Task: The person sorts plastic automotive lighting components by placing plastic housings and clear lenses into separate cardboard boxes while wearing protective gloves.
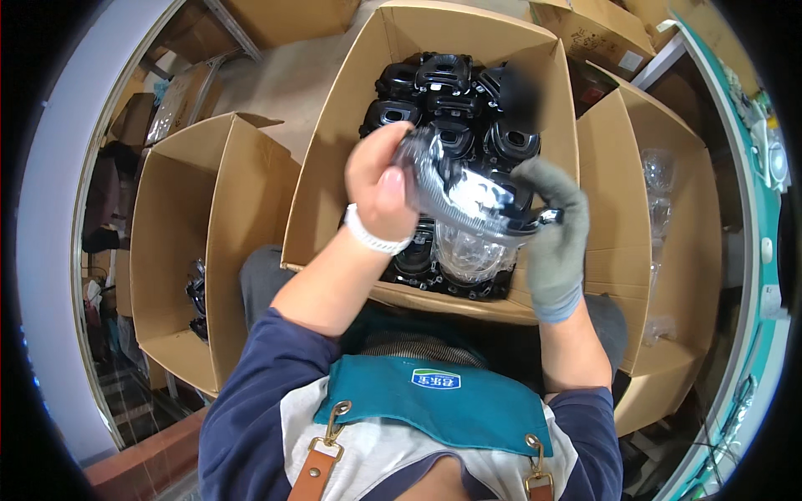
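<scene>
Clear plastic jug with a black rim (468, 219), wrapped in crinkly transparent film, is held up just above the near end of the big open cardboard box (334, 150) that stands in front of the person. The bare left hand (383, 188) clenches the film and rim on the jug's left side, thumb on top; its grip is closed on the jug. The right hand in a grey knitted glove (555, 230) clasps the jug's right edge, fingers curled over the rim, so both hands carry it together.

Inside that box, beyond and under the jug, lie many black plastic lid-like parts (443, 92), packed close. To the box's left stands a second open cardboard box (180, 242), with a few dark parts low in it; to its right, a third carton (660, 209) holds clear plastic pieces.

Judging by the hold, the step in hand is handling the wrapped jug over the box; any next move calls for a firm two-handed hold, since the film looks slippery.
</scene>
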Demonstrator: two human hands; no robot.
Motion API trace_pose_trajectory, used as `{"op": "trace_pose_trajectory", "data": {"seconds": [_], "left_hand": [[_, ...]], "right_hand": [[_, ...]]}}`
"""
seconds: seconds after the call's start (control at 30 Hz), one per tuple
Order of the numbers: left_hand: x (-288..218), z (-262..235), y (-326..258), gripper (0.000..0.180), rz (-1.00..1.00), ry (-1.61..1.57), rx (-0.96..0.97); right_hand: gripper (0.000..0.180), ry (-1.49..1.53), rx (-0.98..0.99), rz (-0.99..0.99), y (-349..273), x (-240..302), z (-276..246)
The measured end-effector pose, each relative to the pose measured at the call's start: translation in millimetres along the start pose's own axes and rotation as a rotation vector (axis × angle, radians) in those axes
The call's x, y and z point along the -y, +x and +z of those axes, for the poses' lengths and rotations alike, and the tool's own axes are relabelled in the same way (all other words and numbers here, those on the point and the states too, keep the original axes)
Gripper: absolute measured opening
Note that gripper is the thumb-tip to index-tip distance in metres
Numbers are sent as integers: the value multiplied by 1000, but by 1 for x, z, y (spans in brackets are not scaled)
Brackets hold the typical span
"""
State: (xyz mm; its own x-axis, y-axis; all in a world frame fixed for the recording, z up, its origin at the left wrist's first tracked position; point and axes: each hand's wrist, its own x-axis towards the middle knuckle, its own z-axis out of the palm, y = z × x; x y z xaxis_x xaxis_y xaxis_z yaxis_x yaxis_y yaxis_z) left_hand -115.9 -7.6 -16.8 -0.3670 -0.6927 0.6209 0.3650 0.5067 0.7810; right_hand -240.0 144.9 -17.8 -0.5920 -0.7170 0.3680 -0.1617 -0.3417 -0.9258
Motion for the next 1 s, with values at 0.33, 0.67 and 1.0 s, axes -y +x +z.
{"op": "trace_pose_trajectory", "data": {"seconds": [0.33,0.67,1.0], "left_hand": [[-34,-299,17,46,-216,1797,22],[12,-366,-39,40,-622,1581,41],[144,-78,-5,41,-494,1254,1123]], "right_hand": [[92,-1038,535,416,11,-63,-2],[98,-1640,1122,260,20,-58,26],[100,-1412,735,415,8,-69,27]]}}
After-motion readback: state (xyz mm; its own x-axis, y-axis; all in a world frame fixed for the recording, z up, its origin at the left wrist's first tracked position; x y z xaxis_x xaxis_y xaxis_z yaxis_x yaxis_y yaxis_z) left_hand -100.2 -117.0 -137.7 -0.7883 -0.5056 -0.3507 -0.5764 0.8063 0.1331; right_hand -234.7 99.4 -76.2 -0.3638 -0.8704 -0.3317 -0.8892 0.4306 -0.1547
